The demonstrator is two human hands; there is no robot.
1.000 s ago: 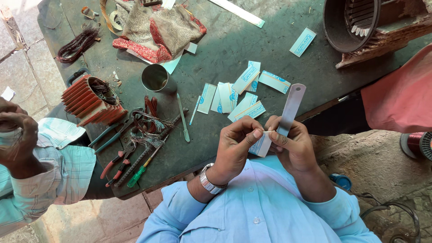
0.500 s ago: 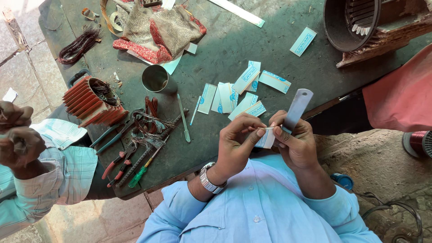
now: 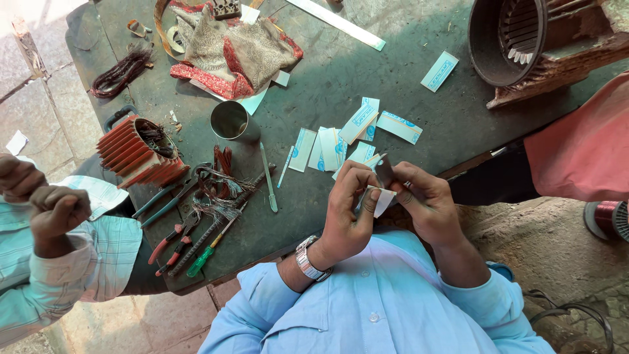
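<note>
Paper slip [image 3: 379, 198], thin, creased, white

I see a dark green worktable [image 3: 406, 92] filling twelve o'clock; pale stone paving [image 3: 46, 111] at nine; rough concrete floor [image 3: 550, 262] at four; daylight, hard and bright.

The tabletop [image 3: 406, 85] is a matt dark green sheet, scuffed and dusty. Paper slips [image 3: 354, 134] on it look thin and smooth, white with pale blue print, same as the folded slip [image 3: 379, 198] pinched between both hands. The little cup [image 3: 230, 120] is shiny bare metal. The cloth [image 3: 239, 56] is soft printed fabric with red edging. The stator housing [image 3: 508, 39] is rough, rusty cast metal. Pliers [image 3: 171, 235] have glossy red plastic handles.
</note>
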